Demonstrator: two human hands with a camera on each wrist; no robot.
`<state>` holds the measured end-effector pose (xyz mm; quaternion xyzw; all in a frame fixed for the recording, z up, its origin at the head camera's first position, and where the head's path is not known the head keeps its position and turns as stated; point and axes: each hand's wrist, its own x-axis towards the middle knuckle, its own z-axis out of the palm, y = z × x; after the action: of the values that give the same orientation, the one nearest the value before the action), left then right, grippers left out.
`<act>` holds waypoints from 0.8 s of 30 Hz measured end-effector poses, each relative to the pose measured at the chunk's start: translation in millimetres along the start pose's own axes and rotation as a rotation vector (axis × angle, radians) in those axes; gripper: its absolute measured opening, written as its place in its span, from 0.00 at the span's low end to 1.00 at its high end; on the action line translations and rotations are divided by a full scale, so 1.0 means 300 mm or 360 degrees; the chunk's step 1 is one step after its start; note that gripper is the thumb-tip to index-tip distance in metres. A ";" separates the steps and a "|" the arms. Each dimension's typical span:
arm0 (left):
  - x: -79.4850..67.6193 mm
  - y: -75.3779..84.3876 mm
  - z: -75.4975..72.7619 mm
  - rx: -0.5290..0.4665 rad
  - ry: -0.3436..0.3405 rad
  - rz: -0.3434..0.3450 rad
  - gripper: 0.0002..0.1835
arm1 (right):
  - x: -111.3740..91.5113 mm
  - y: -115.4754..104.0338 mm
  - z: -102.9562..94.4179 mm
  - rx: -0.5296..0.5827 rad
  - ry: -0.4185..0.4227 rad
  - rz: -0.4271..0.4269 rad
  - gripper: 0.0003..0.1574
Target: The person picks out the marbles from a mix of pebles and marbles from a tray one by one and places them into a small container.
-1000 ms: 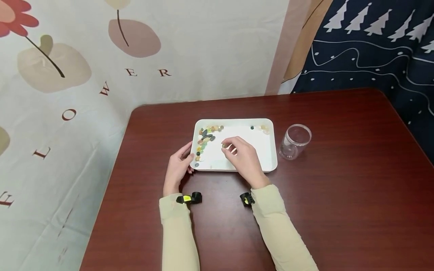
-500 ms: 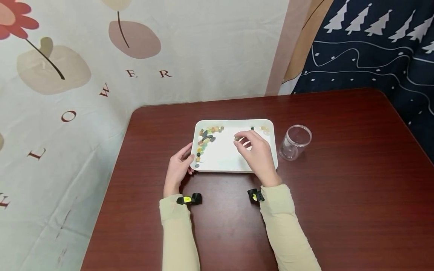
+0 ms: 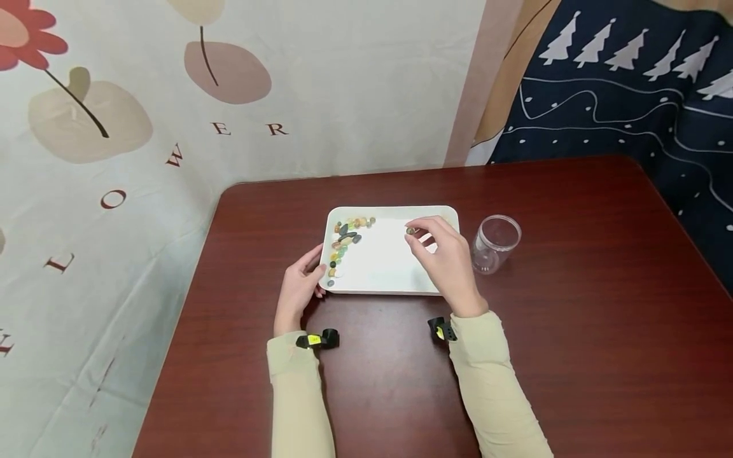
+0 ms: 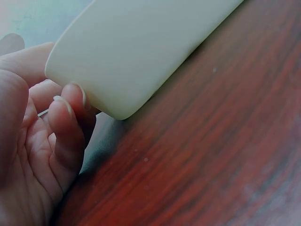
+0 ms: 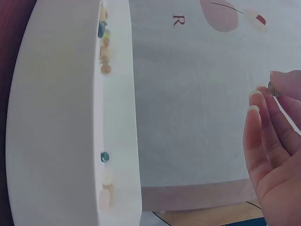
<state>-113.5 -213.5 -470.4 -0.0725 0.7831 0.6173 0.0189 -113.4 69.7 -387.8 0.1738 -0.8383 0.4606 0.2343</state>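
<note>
My left hand (image 3: 298,286) grips the front left corner of a white tray (image 3: 383,267), thumb on the rim. In the left wrist view its fingers curl at the tray corner (image 4: 113,89). Raised over the right part of the tray, my right hand (image 3: 448,261) pinches a small dark brownish pebble (image 5: 273,89) between thumb and fingertip. Coloured pebbles (image 3: 346,238) line the tray's left side and far left edge. The right wrist view shows a dark green pebble (image 5: 105,157) and pale pebbles (image 5: 106,197) along the far wall; the right hand mostly hides these in the head view.
A clear jar (image 3: 497,245) with an open top stands just right of the tray. Everything rests on a dark red wooden table (image 3: 572,318). Behind it hang a pale flower-printed cloth (image 3: 355,95) and a navy cloth with trees (image 3: 607,121).
The right hand has moved right over the tray, carrying the pinched pebble toward the jar side. My left hand stays on the tray corner. The head view has shifted slightly.
</note>
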 end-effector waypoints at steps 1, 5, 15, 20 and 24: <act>0.000 -0.001 0.000 0.0001 0.0001 0.0002 0.22 | 0.000 0.003 -0.006 0.0001 0.0000 -0.0007 0.12; -0.001 -0.009 0.000 0.0015 0.0014 -0.0008 0.22 | 0.002 0.015 -0.026 0.0001 0.0005 -0.0033 0.12; -0.002 -0.020 0.001 0.0002 0.0019 -0.0018 0.22 | 0.005 0.038 -0.083 -0.0044 0.0040 0.0055 0.13; 0.000 -0.019 0.005 0.0004 0.0018 -0.0014 0.22 | 0.003 0.045 -0.112 -0.0064 0.0077 0.0152 0.13; 0.000 -0.011 0.006 0.0008 0.0012 -0.0013 0.22 | 0.003 0.054 -0.135 -0.0079 0.0124 0.0195 0.12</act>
<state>-113.1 -212.6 -474.1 -0.0781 0.7845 0.6149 0.0186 -112.8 112.6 -379.7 0.0983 -0.8488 0.4595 0.2423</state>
